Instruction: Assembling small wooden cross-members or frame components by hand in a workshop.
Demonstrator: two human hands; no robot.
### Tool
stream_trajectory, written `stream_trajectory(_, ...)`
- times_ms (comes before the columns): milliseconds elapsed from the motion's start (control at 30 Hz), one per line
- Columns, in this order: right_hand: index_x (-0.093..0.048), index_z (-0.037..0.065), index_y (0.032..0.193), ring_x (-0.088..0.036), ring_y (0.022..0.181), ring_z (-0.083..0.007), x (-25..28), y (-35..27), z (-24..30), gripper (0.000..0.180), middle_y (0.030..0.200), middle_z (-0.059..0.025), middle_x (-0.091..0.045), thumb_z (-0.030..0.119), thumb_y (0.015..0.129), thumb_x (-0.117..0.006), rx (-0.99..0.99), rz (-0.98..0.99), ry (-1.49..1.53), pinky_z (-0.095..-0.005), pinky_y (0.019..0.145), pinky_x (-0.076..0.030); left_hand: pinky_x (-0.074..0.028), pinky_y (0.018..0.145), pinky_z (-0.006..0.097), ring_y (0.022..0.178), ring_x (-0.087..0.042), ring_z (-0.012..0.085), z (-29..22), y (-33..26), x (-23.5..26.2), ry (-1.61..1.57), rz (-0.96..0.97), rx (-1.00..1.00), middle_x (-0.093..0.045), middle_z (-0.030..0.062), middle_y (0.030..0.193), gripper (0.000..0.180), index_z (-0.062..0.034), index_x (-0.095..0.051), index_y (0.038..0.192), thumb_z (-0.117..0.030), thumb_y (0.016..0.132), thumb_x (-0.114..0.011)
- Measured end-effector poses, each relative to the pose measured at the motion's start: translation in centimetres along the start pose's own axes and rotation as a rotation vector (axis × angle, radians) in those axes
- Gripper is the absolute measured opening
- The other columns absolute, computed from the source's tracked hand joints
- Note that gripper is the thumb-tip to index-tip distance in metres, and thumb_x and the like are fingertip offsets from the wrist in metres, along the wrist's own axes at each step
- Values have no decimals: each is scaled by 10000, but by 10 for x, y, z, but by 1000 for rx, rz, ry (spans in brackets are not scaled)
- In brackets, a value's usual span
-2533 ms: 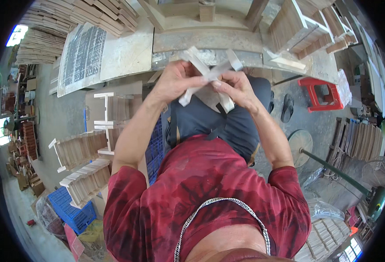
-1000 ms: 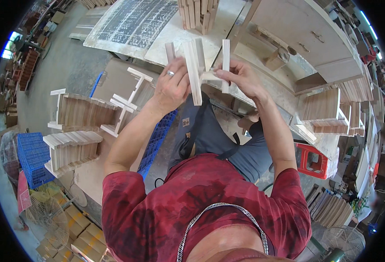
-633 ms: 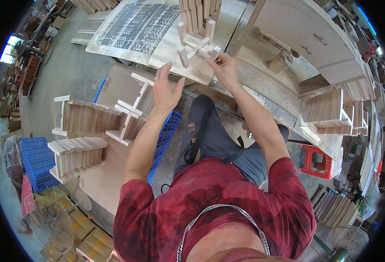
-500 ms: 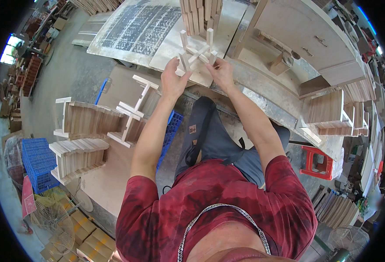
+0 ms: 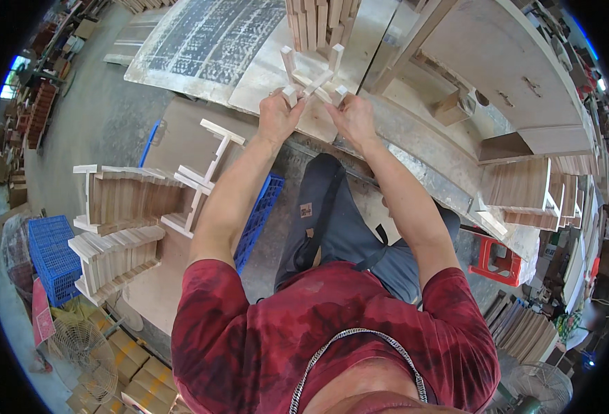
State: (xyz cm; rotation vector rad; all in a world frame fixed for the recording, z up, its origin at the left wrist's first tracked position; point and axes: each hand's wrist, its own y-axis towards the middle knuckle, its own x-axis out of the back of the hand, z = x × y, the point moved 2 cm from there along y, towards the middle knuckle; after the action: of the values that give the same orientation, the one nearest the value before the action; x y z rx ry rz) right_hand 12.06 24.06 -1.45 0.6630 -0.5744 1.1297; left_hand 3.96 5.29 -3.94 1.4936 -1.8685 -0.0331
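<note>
A small pale wooden frame [image 5: 316, 83] stands on the worktable [image 5: 257, 88], its crossed bars joined to several short posts pointing up. My left hand [image 5: 278, 120] is closed round its near-left post, thumb toward the inner side. At the near-right post, my right hand [image 5: 355, 120] is closed too, with thumb and fingers on either side of the wood. Both forearms reach forward over my knees. The fingers partly hide the lower ends of the near posts.
Upright wooden strips [image 5: 322, 24] stand bundled just behind the frame. To the right lies a large wooden cabinet piece [image 5: 498, 76]. Stacked slatted wood parts [image 5: 135, 200] and a blue plastic crate [image 5: 54, 259] are at left. A red plastic stool [image 5: 494, 262] stands at right.
My left hand has gone from partly open beside the near-left post to closed on it. That post now stands straighter. The view has shifted slightly.
</note>
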Motion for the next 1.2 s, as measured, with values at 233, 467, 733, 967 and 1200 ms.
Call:
stream_trajectory(233,-700,2,837,-682,769,-414,-4,3,-6,304,745,-224,-686,301,823,-751,4,9,-50,-485,720,-540,-528,634,378,669,-696,293,3,2,-4,-68,-9,31,-704,184,752,213,8,-706,814,-185,804,-796)
stream_trajectory(467,-701,0,850,-682,791,-423,-5,-4,-7,301,766,-232,-688,294,813,-751,23,-1,-33,-489,736,-541,-509,594,335,613,-683,188,4,3,-1,71,73,180,-714,152,701,237,-20,-784,920,-233,818,-810)
stream_trajectory(733,-695,-12,842,-674,879,-450,1,7,-7,312,823,-247,-696,287,789,-765,32,51,-82,-486,798,-545,-535,646,323,665,-694,172,-3,-4,0,-12,-20,164,-736,126,746,252,-36,-789,932,-256,811,-817)
stream_trajectory(967,-696,10,1070,-677,984,-389,89,-104,-8,350,976,-230,-703,220,800,-772,187,1,15,-467,852,-531,-508,906,422,1070,-646,361,11,-2,-13,138,78,305,-682,227,1131,675,23,-636,1127,-461,716,-864)
stream_trajectory(1200,-716,52,1053,-713,836,-265,369,-241,-75,199,925,-160,-726,26,862,-672,-134,-474,-343,-363,725,-550,-549,776,316,845,-704,194,-16,-96,176,418,-278,147,-759,112,969,251,-12,-742,1105,-138,887,-744)
